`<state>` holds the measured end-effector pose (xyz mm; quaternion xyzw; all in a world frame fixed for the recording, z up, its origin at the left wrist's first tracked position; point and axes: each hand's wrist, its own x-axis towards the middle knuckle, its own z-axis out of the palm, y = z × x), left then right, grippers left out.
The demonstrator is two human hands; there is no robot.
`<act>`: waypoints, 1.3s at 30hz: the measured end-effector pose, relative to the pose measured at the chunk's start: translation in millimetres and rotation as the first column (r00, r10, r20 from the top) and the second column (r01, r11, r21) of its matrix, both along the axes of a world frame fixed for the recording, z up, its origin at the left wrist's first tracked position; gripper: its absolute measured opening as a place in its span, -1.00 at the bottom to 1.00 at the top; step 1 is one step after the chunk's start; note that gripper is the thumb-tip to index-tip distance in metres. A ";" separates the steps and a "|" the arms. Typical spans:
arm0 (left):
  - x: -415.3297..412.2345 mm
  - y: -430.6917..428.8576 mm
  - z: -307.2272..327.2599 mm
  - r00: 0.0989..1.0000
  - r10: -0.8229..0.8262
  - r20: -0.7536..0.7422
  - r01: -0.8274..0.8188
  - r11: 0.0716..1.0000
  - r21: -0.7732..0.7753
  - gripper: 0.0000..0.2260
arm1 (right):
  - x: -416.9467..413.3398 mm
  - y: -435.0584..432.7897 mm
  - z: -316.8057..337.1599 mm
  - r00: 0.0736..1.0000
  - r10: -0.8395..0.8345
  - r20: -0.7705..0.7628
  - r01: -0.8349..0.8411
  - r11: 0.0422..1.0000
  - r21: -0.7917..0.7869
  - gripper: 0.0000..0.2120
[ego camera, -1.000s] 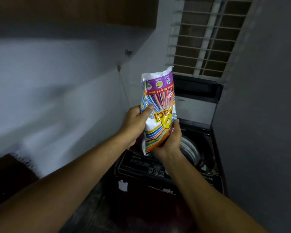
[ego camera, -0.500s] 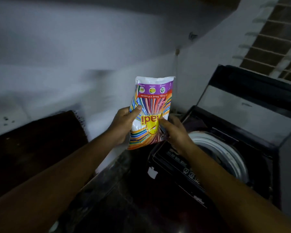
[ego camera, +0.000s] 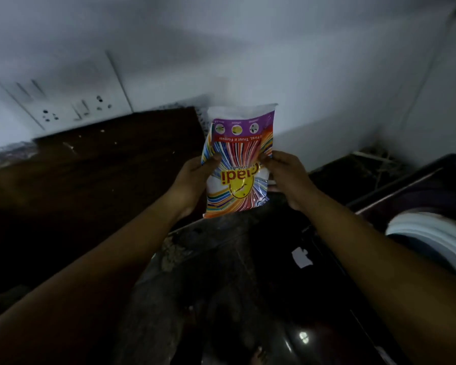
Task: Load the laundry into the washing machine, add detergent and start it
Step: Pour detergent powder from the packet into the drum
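Observation:
A colourful detergent powder packet with a purple band and upside-down yellow-red lettering is held upright in front of me. My left hand grips its left edge, thumb on the front. My right hand holds the right edge with curled fingers. The top-loading washing machine is dark and sits at the lower right, its white drum rim showing at the right edge. The packet is to the left of the drum, over the gap beside the machine.
A dark wooden counter runs along the left. A white switchboard with sockets is on the wall above it. A white wall fills the back. Debris lies in the corner behind the machine.
The view has swung left and down. The packet and both hands have moved away from above the drum toward the counter side. The window and the lid have left the view.

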<state>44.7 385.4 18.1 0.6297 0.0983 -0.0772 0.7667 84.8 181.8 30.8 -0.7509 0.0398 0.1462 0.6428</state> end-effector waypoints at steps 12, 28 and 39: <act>32.9 92.2 -271.3 0.926 0.188 -0.326 -0.168 0.982 0.087 -0.77 | 56.9 100.1 -259.2 0.958 0.045 -0.283 -0.049 0.999 -0.008 -0.76; 85.8 153.8 -620.0 0.896 0.241 -0.372 -0.172 0.963 0.209 -0.69 | 122.0 169.0 -609.7 0.935 0.125 -0.332 -0.166 0.981 -0.097 -0.76; 123.8 173.5 -720.4 0.806 0.353 -0.474 -0.364 0.929 0.073 -0.79 | 154.6 193.2 -697.4 0.935 0.080 -0.346 -0.126 0.986 -0.110 -0.73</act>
